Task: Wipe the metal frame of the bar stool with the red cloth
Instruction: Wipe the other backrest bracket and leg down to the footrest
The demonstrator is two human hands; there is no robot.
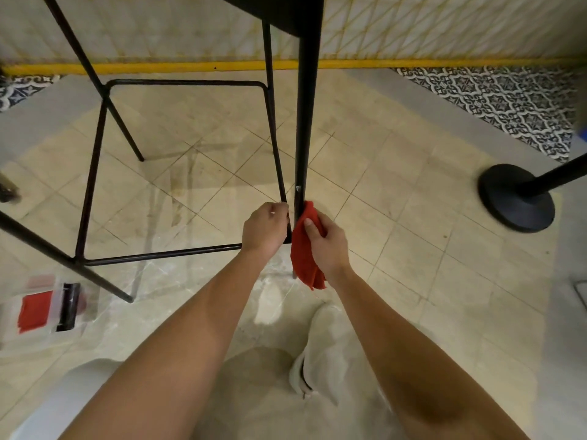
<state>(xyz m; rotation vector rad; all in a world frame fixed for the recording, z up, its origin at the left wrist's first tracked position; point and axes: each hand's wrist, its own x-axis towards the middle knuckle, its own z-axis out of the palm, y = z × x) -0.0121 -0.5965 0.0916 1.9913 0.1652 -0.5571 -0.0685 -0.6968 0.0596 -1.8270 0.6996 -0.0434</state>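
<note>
Stool legs of black metal fill the upper half of the head view: the bar stool stands on the beige tiled floor, its square footrest ring joining the legs low down. Its nearest leg, the thickest in view, drops straight from the dark seat edge at the top.

The left hand is curled round a thin rod of the frame, just beside that leg, where the rod meets the corner of the footrest ring. The right hand grasps the red cloth and presses it against the lower part of the thick leg, thumb on top of the fabric; the loose end of the cloth hangs below the hand.

A white shoe rests on the floor under the forearms. To the far left lies a clear plastic box with something red inside. A round black post base sits well apart to the right.
</note>
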